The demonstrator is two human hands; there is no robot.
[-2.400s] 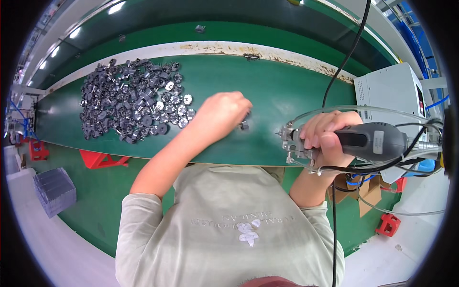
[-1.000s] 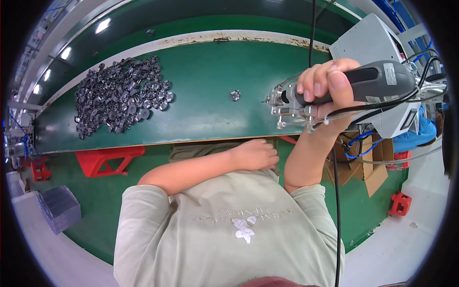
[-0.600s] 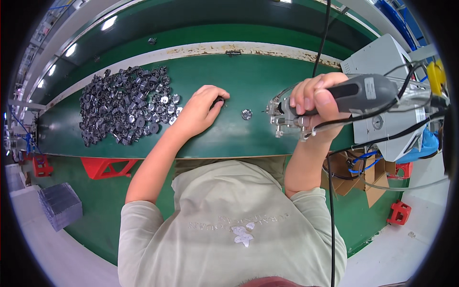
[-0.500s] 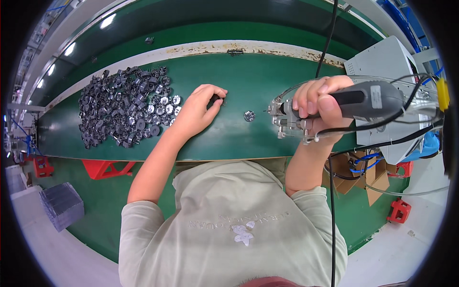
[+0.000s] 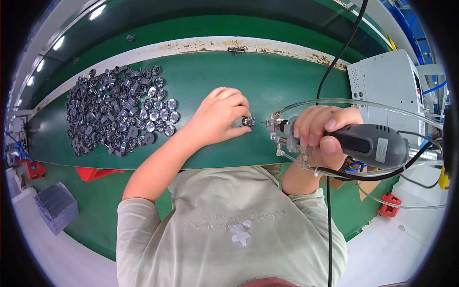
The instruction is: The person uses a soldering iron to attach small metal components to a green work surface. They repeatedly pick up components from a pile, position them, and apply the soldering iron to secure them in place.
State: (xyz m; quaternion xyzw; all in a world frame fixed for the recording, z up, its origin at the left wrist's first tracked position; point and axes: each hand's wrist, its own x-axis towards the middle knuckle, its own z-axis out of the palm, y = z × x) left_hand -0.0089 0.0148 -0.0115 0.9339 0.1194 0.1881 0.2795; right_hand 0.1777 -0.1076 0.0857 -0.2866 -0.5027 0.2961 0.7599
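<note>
Left hand [image 5: 221, 115]: palm down, forearm [image 5: 165, 160] angled inward, thumb and fingers pinching one round component [image 5: 248, 121].
Right hand [image 5: 327, 131]: curled around one dark-grey handheld power tool [image 5: 373, 143], nose [image 5: 274, 125] pointing left.
Location: component just left of the nose, over the green workbench [image 5: 296, 76].
Heap [image 5: 112, 112]: bench left, too many pieces to count.

This is a factory workshop, shown by the long green surface [image 5: 296, 79] bearing a heap of small parts [image 5: 107, 112], a corded power tool [image 5: 368, 143], a pale machine box [image 5: 385, 81] and red stools [image 5: 391, 200].
</note>
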